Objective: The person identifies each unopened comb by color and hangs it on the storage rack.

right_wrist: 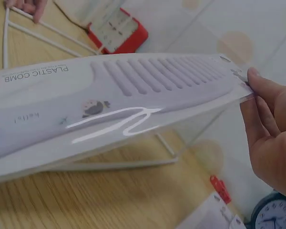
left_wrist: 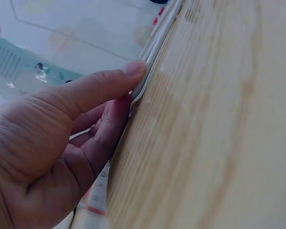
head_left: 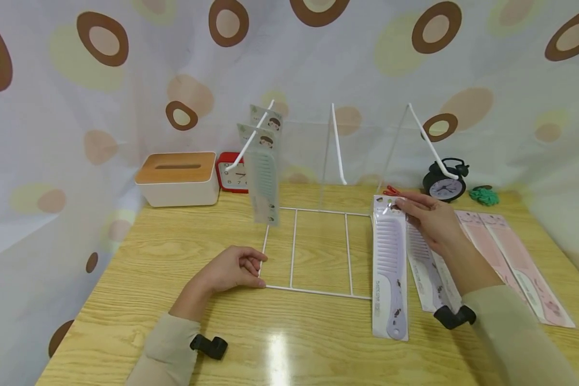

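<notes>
My right hand (head_left: 431, 222) pinches the top edge of a packaged purple plastic comb (head_left: 391, 268), which hangs lengthwise beside the right end of a white wire display rack (head_left: 318, 292). The comb's clear wrapper shines in the right wrist view, its top end between thumb and fingers. At the rack's front left corner, my left hand (head_left: 232, 268) pinches the base wire, thumb on top, as the left wrist view shows (left_wrist: 62, 138). Packaged green combs (head_left: 262, 177) hang from the rack's left hook. The middle hook (head_left: 338, 142) and right hook (head_left: 429, 139) are bare.
More packaged purple combs (head_left: 422, 262) lie under my right forearm, with pink packages (head_left: 516, 257) farther right. Behind stand a wood-lidded tissue box (head_left: 178, 182), a red clock (head_left: 227, 179) and a black alarm clock (head_left: 444, 185). A green bundle (head_left: 484, 196) and red clip (head_left: 391, 190) lie nearby.
</notes>
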`<state>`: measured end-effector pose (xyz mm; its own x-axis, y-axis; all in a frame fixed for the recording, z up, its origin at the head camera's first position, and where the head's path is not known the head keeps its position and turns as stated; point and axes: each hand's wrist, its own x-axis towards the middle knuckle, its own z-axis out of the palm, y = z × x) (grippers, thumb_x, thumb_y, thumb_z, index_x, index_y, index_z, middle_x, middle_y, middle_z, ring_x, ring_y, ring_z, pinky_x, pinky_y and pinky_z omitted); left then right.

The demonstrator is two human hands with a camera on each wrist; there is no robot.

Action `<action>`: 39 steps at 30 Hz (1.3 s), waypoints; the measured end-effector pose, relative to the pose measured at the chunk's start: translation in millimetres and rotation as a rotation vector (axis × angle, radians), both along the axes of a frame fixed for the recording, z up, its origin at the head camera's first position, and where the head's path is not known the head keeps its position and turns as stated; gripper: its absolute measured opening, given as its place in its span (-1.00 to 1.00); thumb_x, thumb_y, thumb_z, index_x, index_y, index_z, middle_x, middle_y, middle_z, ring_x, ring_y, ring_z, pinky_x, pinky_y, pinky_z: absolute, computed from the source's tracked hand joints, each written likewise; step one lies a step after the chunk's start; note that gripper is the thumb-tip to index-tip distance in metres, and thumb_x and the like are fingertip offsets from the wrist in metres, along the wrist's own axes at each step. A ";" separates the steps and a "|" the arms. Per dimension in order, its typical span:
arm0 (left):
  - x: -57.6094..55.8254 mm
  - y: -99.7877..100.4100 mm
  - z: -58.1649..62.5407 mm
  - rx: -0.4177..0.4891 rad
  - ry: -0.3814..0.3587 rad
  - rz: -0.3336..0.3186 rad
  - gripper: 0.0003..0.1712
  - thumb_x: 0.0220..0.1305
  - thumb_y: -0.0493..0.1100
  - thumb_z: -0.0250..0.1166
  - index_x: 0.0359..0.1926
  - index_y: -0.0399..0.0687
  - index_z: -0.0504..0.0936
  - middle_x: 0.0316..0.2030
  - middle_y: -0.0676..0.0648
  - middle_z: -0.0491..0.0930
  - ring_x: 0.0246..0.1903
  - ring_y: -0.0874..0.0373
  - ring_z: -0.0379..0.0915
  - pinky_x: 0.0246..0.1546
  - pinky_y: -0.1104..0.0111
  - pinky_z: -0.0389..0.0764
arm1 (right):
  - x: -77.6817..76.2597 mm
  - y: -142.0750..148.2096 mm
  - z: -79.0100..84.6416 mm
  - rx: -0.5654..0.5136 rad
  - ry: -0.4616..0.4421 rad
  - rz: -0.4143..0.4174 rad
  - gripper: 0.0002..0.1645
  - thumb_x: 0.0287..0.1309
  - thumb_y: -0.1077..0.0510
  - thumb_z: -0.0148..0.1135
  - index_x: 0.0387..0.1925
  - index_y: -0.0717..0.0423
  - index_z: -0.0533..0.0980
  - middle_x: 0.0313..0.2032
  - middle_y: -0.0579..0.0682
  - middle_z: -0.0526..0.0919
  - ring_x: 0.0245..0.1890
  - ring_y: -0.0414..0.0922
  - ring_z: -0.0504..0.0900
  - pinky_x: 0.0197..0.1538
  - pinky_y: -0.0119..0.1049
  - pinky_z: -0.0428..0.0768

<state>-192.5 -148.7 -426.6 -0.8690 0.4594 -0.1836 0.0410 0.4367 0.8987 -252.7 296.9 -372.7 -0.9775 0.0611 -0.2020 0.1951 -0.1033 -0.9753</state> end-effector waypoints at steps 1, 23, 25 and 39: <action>0.1 -0.1 -0.1 -0.002 0.001 0.000 -0.38 -0.01 -0.24 0.59 0.11 -0.27 0.60 -0.25 -0.12 0.55 -0.31 0.14 0.53 -0.20 0.39 0.59 | 5.3 -3.5 5.3 -0.024 0.010 0.017 -0.49 0.03 0.05 0.52 0.08 -0.10 0.65 -0.19 -0.33 0.72 -0.21 -0.40 0.64 -0.19 -0.56 0.58; -1.3 -2.7 -3.0 0.013 0.013 -0.007 -0.38 0.00 -0.23 0.59 0.12 -0.26 0.60 -0.25 -0.12 0.58 -0.29 0.16 0.56 -0.20 0.41 0.60 | 99.6 -108.5 99.6 -0.445 0.686 0.387 -0.64 0.25 0.57 0.10 -0.08 0.29 0.70 -0.18 0.06 0.75 -0.21 -0.13 0.74 -0.10 -0.37 0.69; -1.6 -2.4 -3.1 0.012 0.018 -0.012 -0.38 0.01 -0.22 0.58 0.13 -0.25 0.60 -0.25 -0.11 0.59 -0.29 0.17 0.56 -0.20 0.42 0.60 | 101.0 -115.5 107.9 -0.406 0.684 0.329 -0.70 0.22 0.53 0.18 -0.11 0.28 0.71 -0.23 0.05 0.76 -0.23 -0.13 0.73 -0.10 -0.36 0.69; -1.8 -3.2 -3.2 0.007 0.013 -0.006 -0.36 0.02 -0.23 0.58 0.15 -0.28 0.59 -0.24 -0.12 0.59 -0.29 0.15 0.55 -0.19 0.40 0.60 | 93.9 -138.7 126.0 -0.227 0.583 0.118 -0.77 0.10 0.45 0.37 -0.23 0.19 0.76 -0.30 0.02 0.77 -0.30 -0.19 0.75 -0.11 -0.37 0.70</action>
